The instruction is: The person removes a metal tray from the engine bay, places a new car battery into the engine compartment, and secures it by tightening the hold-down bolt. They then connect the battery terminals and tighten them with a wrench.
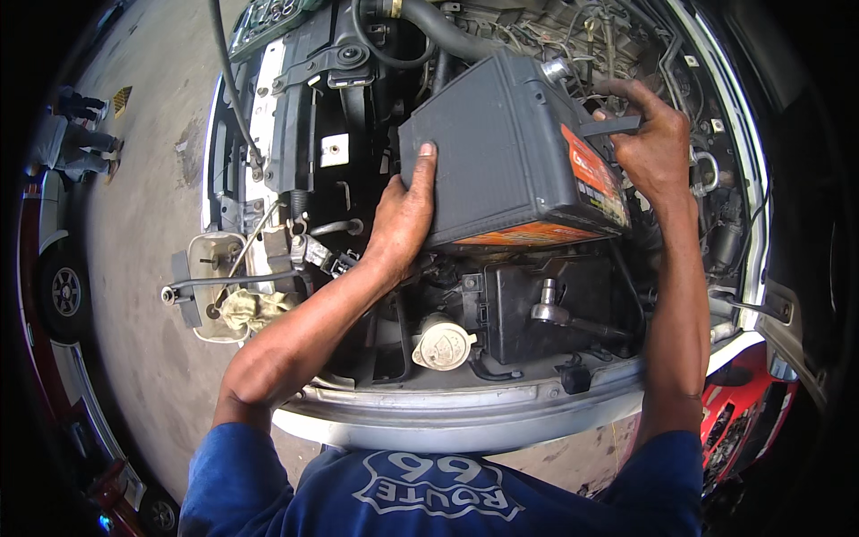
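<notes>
A large dark grey car battery with an orange label is held tilted above the engine bay. My left hand presses against its left side, thumb up along the casing and the other fingers hidden beneath. On the right, my right hand has its fingers curled round the battery's black carrying handle. A metal terminal post sticks out at the battery's far corner. Below the battery, a socket ratchet lies on a black plastic box.
A pale round reservoir cap sits near the car's white fender edge. At left, a crumpled yellowish rag lies by the headlight. Green tool case rests at the far left. Another person is off to the left.
</notes>
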### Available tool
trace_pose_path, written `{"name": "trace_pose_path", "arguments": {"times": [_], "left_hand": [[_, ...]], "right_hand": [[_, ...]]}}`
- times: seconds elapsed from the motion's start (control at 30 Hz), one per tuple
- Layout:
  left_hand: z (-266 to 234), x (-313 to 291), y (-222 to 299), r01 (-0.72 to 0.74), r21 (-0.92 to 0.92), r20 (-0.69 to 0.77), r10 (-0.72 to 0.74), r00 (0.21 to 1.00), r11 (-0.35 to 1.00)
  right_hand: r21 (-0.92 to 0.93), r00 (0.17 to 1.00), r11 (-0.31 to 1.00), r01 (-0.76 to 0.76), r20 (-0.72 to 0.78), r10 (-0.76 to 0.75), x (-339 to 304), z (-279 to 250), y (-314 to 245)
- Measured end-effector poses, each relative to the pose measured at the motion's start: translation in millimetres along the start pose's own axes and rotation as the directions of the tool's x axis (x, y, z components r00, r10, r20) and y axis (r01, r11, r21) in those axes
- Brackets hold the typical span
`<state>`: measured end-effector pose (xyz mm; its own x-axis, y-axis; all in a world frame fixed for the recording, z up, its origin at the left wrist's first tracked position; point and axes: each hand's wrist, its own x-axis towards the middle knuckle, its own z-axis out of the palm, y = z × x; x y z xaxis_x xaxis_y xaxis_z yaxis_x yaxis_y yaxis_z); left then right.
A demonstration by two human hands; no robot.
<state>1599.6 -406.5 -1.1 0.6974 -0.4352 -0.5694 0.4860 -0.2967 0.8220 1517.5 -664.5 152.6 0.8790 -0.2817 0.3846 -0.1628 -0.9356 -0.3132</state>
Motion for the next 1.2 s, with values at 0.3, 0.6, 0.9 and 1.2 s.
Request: {"name": "trace_pose_path", "arguments": {"times": [0.3,0.6,0.9,1.2], "left_hand": [[-8.3,-21.6,48.3,-0.068,0.692,0.126,-0.027,0.992,0.719],[-46.8,-116.1,7.3,-0.606,0.795,0.575,0.268,0.773,0.041],[-48.7,-101.1,0.2,-0.655,0.683,0.512,0.426,0.745,0.325],[-33.4,-71.3,18.8,-0.62,0.663,0.281,0.629,0.725,0.418]], "right_hand": [[-0.015,1.0,1.0,0.006,0.003,-0.006,-24.3,24.4,35.2],[-0.064,0.879,0.891,0.45,0.207,-0.43,-9.1,61.8,-1.1],[-0.117,0.88,0.914,0.389,0.34,-0.331,-33.0,72.3,-36.4],[-0.23,0.927,0.973,-0.012,0.361,0.097,-34.6,65.8,-78.0]]}}
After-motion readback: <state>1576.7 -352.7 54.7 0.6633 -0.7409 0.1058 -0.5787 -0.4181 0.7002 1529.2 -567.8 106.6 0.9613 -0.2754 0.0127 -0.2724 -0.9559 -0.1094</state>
